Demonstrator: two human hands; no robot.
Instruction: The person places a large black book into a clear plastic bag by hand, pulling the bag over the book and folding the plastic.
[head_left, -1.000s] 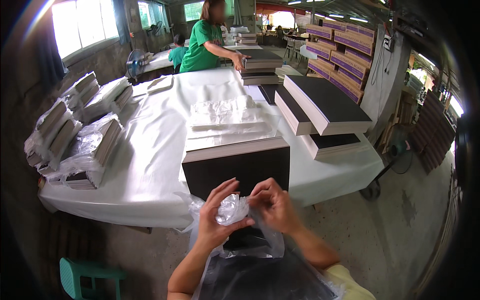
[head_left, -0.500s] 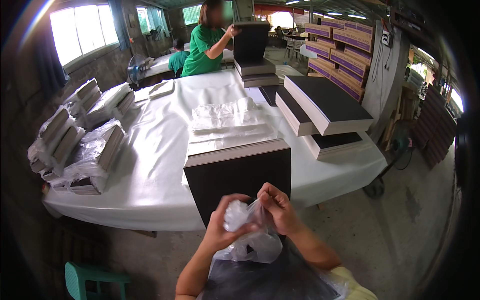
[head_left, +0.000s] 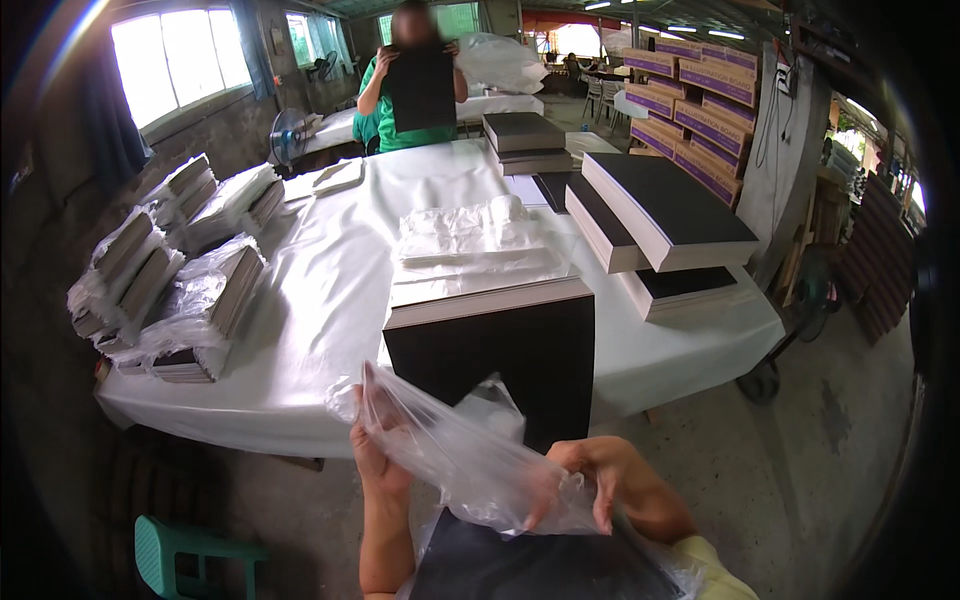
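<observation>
Both hands are low in front of the table, stretching a clear plastic bag (head_left: 470,460) between them. The left hand (head_left: 378,450) is raised behind the film, fingers up and pinched on the bag's edge. The right hand (head_left: 600,480) curls its fingers into the other side, gripping the plastic. Just beneath the bag sits a dark flat board (head_left: 530,565), close to the person's body. Behind stands the white-covered table (head_left: 320,300), a black-faced stack (head_left: 500,340) at its near edge with more bags (head_left: 470,235) on top. Across it, another person (head_left: 415,85) lifts a dark board.
</observation>
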